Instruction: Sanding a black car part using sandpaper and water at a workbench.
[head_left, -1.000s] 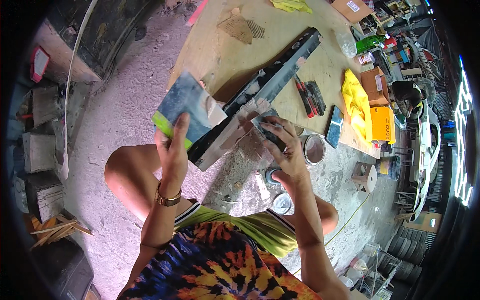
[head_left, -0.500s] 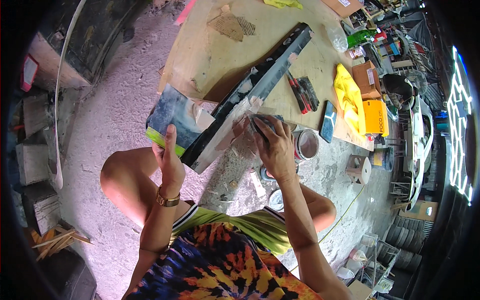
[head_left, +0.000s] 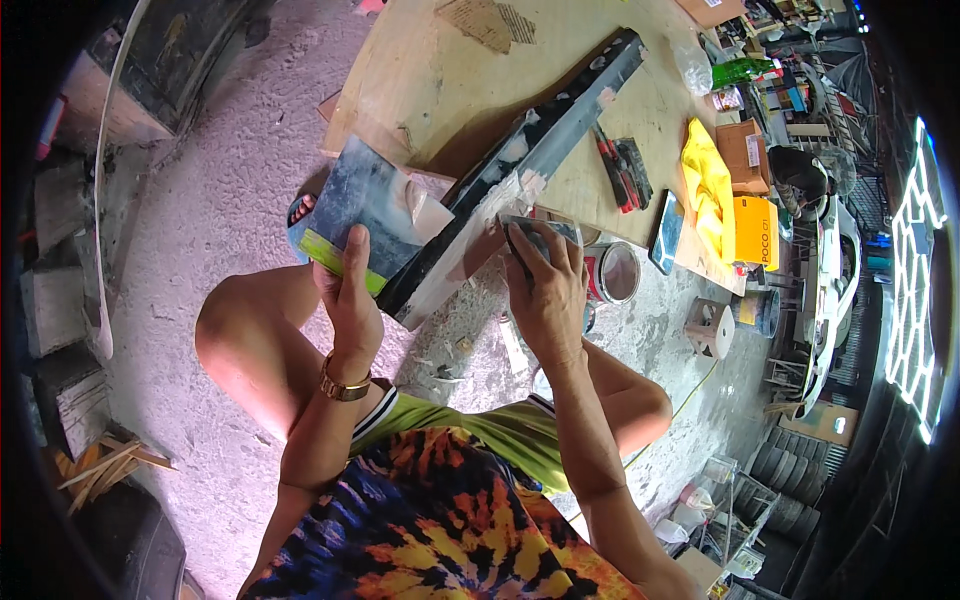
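A long black trim piece [head_left: 510, 150], smeared with pale grey filler, slants from the wooden table toward my knees. My left hand [head_left: 350, 305] grips a flat blue-grey mixing board [head_left: 375, 200] by its yellow-green edge, thumb on top. The board carries a pale smear of paste and sits against the trim piece's left side. My right hand [head_left: 547, 285] holds a dark, flat spreader [head_left: 562, 230] under its fingers, close to the filler-coated face of the trim piece. Whether the spreader's edge touches it is hidden. An open can [head_left: 617, 273] stands just right of that hand.
On the wooden table [head_left: 430, 60] lie red-and-black tools [head_left: 622, 170], a phone [head_left: 664, 232], a yellow cloth [head_left: 708, 190] and a yellow box [head_left: 756, 232]. A white tube [head_left: 513, 345] lies on the concrete floor, and a stool [head_left: 710, 328] stands at the right.
The view has shifted a little, with the table and its things moving right. My right hand has tilted, showing more of the spreader. Both hands keep their holds.
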